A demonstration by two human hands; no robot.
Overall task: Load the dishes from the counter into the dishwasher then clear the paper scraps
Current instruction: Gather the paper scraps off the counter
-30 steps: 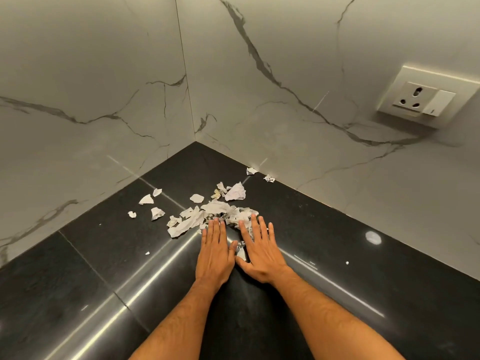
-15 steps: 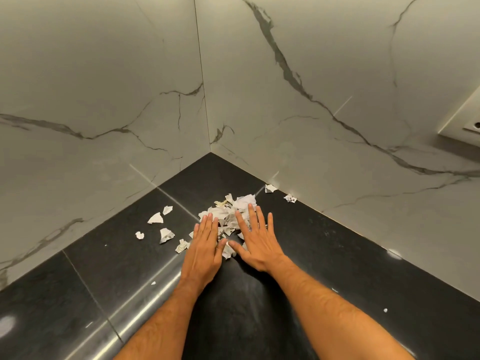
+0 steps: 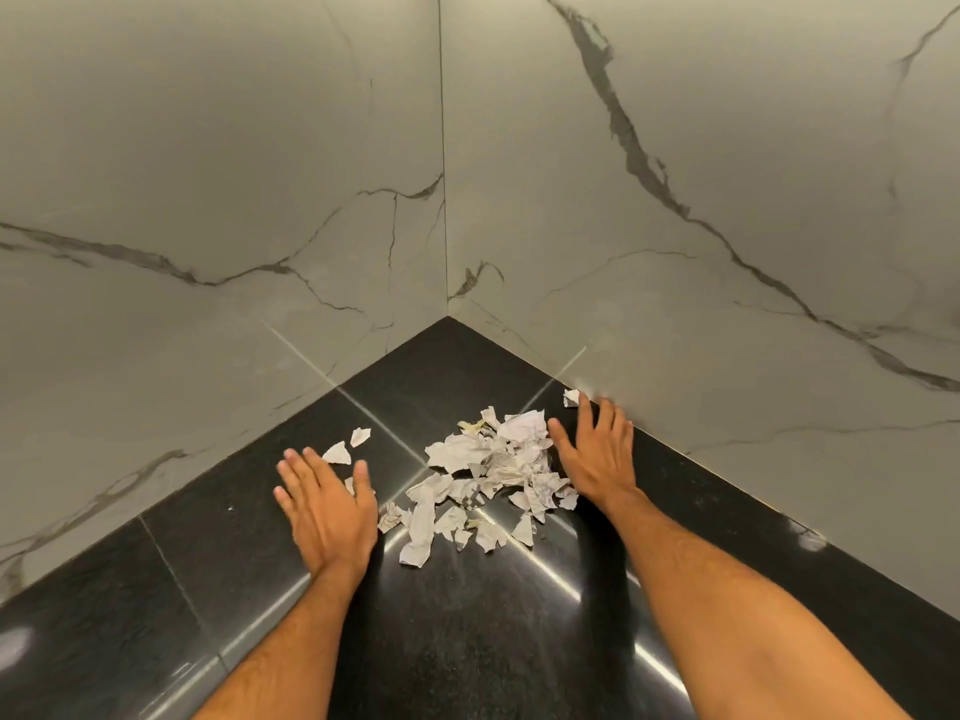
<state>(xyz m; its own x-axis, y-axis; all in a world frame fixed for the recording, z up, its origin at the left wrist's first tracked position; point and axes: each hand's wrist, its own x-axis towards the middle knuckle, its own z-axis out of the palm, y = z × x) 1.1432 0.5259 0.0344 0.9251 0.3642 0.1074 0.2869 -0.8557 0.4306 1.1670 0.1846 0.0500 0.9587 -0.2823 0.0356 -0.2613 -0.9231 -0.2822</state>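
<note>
Paper scraps (image 3: 493, 470) lie in a pile on the black table (image 3: 467, 641), middle of the frame. Left hand (image 3: 324, 504) and right hand (image 3: 597, 454) lie flat on either side, fingers spread, holding nothing.

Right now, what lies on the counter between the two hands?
In the head view, the main heap of paper scraps lies on the black counter between the left hand and the right hand.

Warm, fairly dim indoor light falls from above. The polished black surface (image 3: 467, 641) throws back bright streaks of glare near its front edge and a pale spot at its right edge. Fingertips of both hands are smeared by motion blur. Wide-angle distortion bends the marble walls (image 3: 208, 200) outward toward the frame edges.
</note>
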